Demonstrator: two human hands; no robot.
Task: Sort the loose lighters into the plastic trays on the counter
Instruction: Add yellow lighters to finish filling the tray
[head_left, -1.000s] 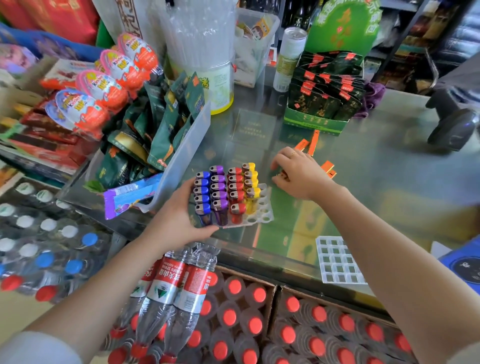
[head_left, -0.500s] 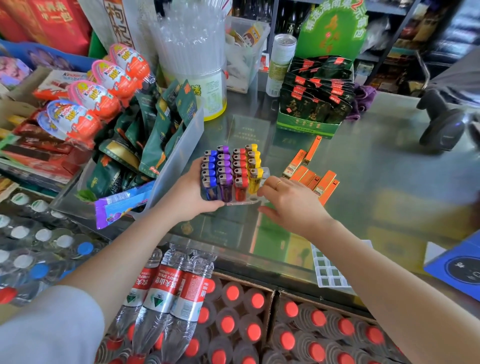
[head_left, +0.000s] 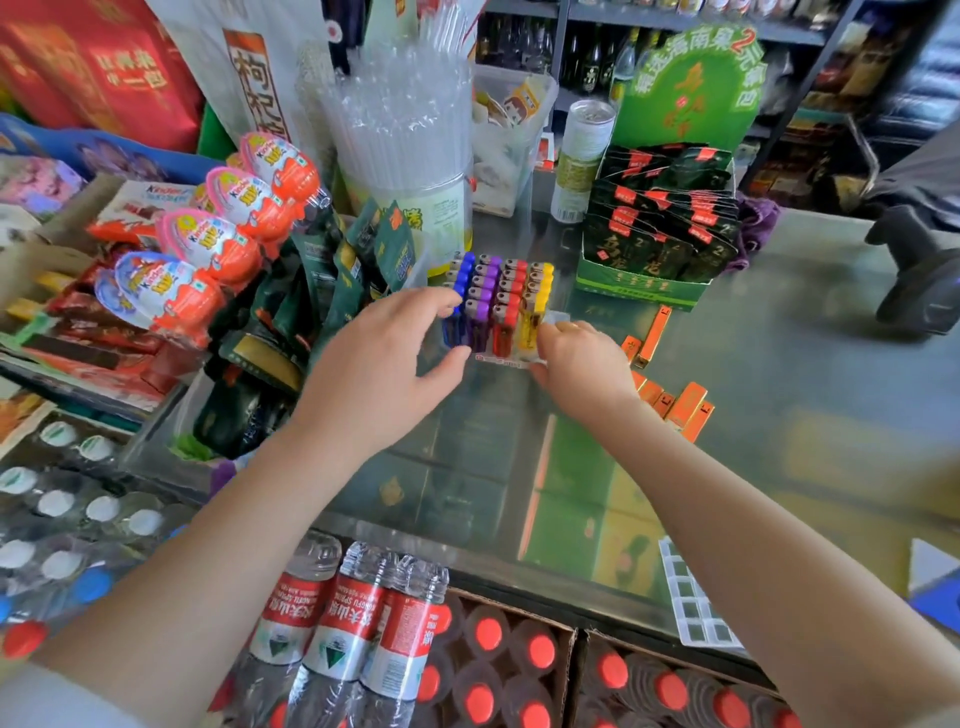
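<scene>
A clear plastic tray (head_left: 556, 318) stands on the glass counter (head_left: 779, 364), filled with rows of blue, purple, red and yellow lighters (head_left: 498, 299). My left hand (head_left: 379, 369) spans the tray's left side, index finger on the blue lighters and thumb at its front corner. My right hand (head_left: 582, 364) pinches the tray's right front corner. Several loose orange lighters (head_left: 680, 408) lie just right of my right wrist. An empty white tray (head_left: 696, 608) sits at the counter's near edge, bottom right.
A green box of black packets (head_left: 660, 234) stands behind and to the right of the tray. A jar of straws (head_left: 405, 156) and a bin of snack packets (head_left: 311, 312) crowd the left. Water bottles (head_left: 353, 623) stand below the counter's front.
Both hands moved the filled tray away from me toward the back of the counter. My right hand left the orange lighters and took the tray's right corner.
</scene>
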